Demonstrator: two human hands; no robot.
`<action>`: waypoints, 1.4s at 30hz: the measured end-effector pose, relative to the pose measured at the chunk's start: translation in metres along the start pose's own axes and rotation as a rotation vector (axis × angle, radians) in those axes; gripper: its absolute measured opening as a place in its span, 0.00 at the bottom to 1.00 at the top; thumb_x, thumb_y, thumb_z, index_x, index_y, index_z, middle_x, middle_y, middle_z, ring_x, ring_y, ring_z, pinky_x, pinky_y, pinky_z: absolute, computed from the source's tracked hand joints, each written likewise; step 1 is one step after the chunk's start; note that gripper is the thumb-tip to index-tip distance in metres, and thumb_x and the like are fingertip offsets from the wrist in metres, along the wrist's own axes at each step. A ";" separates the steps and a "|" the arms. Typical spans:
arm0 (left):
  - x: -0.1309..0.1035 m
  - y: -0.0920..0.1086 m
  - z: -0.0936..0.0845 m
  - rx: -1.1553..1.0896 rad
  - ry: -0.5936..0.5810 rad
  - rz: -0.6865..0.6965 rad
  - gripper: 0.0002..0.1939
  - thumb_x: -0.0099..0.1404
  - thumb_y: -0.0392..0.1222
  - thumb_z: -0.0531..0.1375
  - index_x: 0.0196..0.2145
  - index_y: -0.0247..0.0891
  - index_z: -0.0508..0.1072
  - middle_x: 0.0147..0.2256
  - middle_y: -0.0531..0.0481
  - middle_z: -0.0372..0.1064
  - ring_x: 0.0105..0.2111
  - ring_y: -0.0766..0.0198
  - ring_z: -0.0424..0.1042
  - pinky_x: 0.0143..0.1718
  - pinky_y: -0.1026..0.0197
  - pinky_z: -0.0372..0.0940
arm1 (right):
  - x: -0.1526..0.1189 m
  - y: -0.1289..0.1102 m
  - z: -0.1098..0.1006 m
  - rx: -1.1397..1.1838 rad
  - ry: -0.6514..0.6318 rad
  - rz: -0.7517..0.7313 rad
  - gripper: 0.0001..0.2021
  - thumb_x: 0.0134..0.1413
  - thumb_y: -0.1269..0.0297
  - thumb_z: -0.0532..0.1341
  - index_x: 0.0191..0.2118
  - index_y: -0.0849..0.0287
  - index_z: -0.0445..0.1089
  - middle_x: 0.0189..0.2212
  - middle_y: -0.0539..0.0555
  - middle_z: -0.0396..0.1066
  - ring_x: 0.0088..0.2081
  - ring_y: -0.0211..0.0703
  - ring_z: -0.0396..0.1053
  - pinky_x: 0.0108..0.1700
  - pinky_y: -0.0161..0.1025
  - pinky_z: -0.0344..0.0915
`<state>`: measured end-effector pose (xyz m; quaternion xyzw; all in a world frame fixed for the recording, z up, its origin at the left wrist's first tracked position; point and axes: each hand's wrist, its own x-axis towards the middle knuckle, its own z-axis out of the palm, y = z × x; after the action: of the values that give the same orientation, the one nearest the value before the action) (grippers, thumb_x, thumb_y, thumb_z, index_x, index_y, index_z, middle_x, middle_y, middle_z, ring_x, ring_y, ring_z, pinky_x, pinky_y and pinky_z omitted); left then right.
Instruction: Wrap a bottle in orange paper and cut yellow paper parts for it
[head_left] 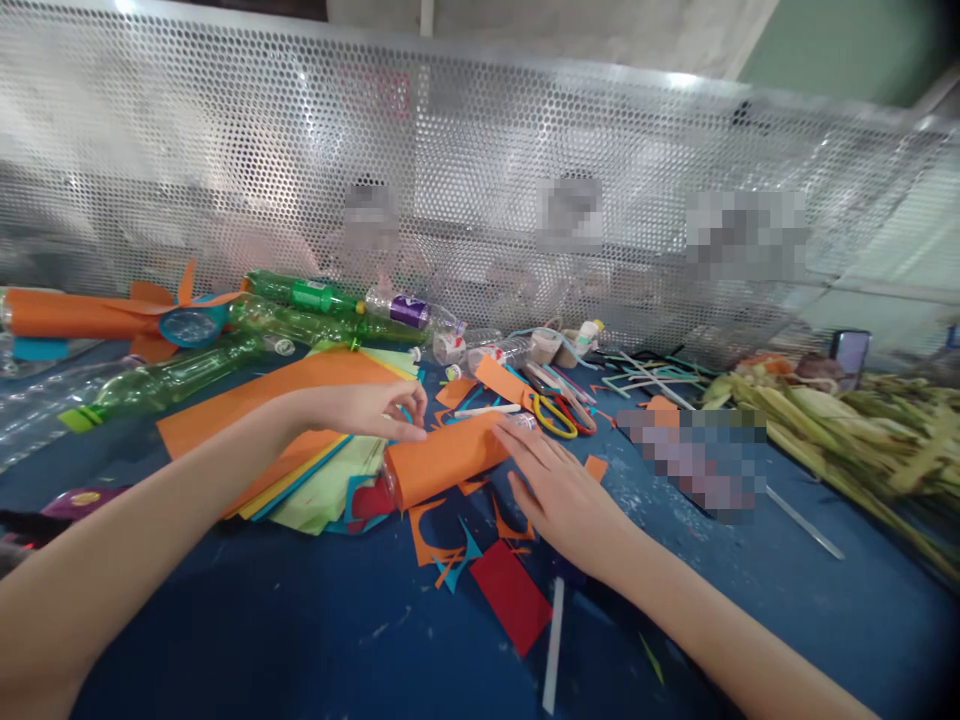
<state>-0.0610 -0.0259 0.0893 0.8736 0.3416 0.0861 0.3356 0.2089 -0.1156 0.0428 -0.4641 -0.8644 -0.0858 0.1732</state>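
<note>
1. At the far left, an orange paper-covered tube [75,314] with petal-like strips lies beside a blue ring [193,322]; clear bottles [56,405] lie below it.
2. Next come green bottles [176,378], lying on their sides on the blue table [285,640]. A clear bottle with a purple label [409,310] lies to their right, near the perforated metal screen [480,170].
3. A fanned stack of coloured paper [277,420], orange on top, spreads partly under the left forearm.
4. The left hand [386,408] is half curled, with a gap between thumb and fingers. It is at the upper left of the orange-wrapped bottle; whether it touches the paper, I cannot tell.
5. The orange-wrapped bottle [446,460] lies on its side between the hands, clear plastic showing at its left end.
6. Orange and blue offcuts [439,540] and a red paper rectangle [512,598] lie below it.
7. The right hand [562,490] is open, its extended fingers resting on the bottle's right end.
8. Yellow-handled scissors [555,415] lie just beyond that hand.
9. Farther right are pale straws [652,375], corn husks [832,420] and an upright phone [851,355].
</note>
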 end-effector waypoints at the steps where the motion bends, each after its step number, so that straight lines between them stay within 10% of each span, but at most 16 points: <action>1: 0.001 0.004 0.004 0.009 -0.018 -0.018 0.28 0.56 0.56 0.57 0.52 0.43 0.62 0.46 0.45 0.68 0.44 0.58 0.69 0.41 0.60 0.63 | 0.000 0.001 -0.001 0.011 0.019 0.008 0.24 0.57 0.70 0.47 0.60 0.61 0.52 0.59 0.58 0.54 0.59 0.47 0.52 0.58 0.50 0.55; 8: 0.002 0.021 0.023 0.079 -0.052 -0.051 0.48 0.49 0.59 0.61 0.62 0.49 0.43 0.62 0.44 0.44 0.56 0.47 0.56 0.50 0.53 0.56 | 0.000 0.006 0.002 -0.004 -0.004 -0.021 0.24 0.56 0.72 0.47 0.59 0.57 0.53 0.58 0.55 0.56 0.59 0.45 0.52 0.59 0.50 0.52; 14: 0.003 0.014 0.024 0.038 -0.020 -0.050 0.46 0.51 0.58 0.60 0.62 0.46 0.43 0.62 0.44 0.45 0.58 0.45 0.51 0.54 0.49 0.52 | 0.000 0.003 -0.003 0.098 0.147 0.091 0.22 0.57 0.68 0.49 0.58 0.58 0.53 0.56 0.59 0.57 0.58 0.48 0.54 0.57 0.51 0.54; 17: 0.008 0.011 0.030 -0.088 0.079 -0.053 0.43 0.56 0.57 0.57 0.62 0.45 0.40 0.63 0.43 0.41 0.60 0.47 0.47 0.55 0.49 0.51 | 0.000 0.004 -0.009 0.265 0.304 0.304 0.14 0.57 0.61 0.51 0.47 0.60 0.60 0.46 0.62 0.64 0.48 0.49 0.64 0.49 0.49 0.63; 21: 0.018 0.022 0.051 -0.417 0.335 0.019 0.38 0.61 0.54 0.53 0.62 0.45 0.37 0.61 0.42 0.47 0.58 0.53 0.52 0.53 0.51 0.57 | 0.001 0.009 -0.013 0.615 0.181 0.545 0.15 0.54 0.50 0.53 0.30 0.58 0.63 0.28 0.54 0.68 0.30 0.44 0.69 0.35 0.44 0.69; 27: 0.020 0.041 0.093 -0.423 0.564 0.097 0.34 0.58 0.51 0.58 0.56 0.46 0.46 0.54 0.44 0.55 0.52 0.54 0.60 0.50 0.51 0.61 | 0.004 -0.010 -0.007 1.293 0.057 0.521 0.23 0.51 0.51 0.56 0.51 0.55 0.61 0.46 0.56 0.70 0.48 0.46 0.68 0.51 0.46 0.64; 31: 0.011 0.047 0.107 -0.263 0.501 0.179 0.38 0.49 0.52 0.65 0.54 0.47 0.53 0.55 0.44 0.51 0.55 0.51 0.55 0.54 0.49 0.57 | 0.002 -0.024 -0.003 1.470 0.049 0.543 0.23 0.52 0.54 0.57 0.52 0.54 0.58 0.52 0.55 0.65 0.50 0.46 0.67 0.52 0.46 0.64; 37: 0.003 0.049 0.110 -0.273 0.455 0.231 0.24 0.65 0.47 0.51 0.57 0.51 0.50 0.56 0.47 0.48 0.58 0.57 0.48 0.59 0.51 0.50 | 0.001 -0.025 -0.003 1.555 0.112 0.625 0.18 0.53 0.57 0.56 0.49 0.54 0.61 0.51 0.55 0.66 0.49 0.48 0.67 0.47 0.46 0.69; 42: 0.005 0.047 0.114 -0.272 0.405 0.217 0.37 0.57 0.49 0.60 0.60 0.51 0.46 0.59 0.46 0.45 0.59 0.52 0.48 0.58 0.47 0.51 | 0.000 -0.025 -0.003 1.585 0.105 0.663 0.19 0.52 0.58 0.57 0.50 0.55 0.59 0.50 0.56 0.67 0.47 0.48 0.69 0.44 0.46 0.71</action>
<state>0.0119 -0.1080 0.0322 0.8170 0.2913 0.3397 0.3638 0.1885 -0.1298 0.0457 -0.4302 -0.4797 0.5769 0.5020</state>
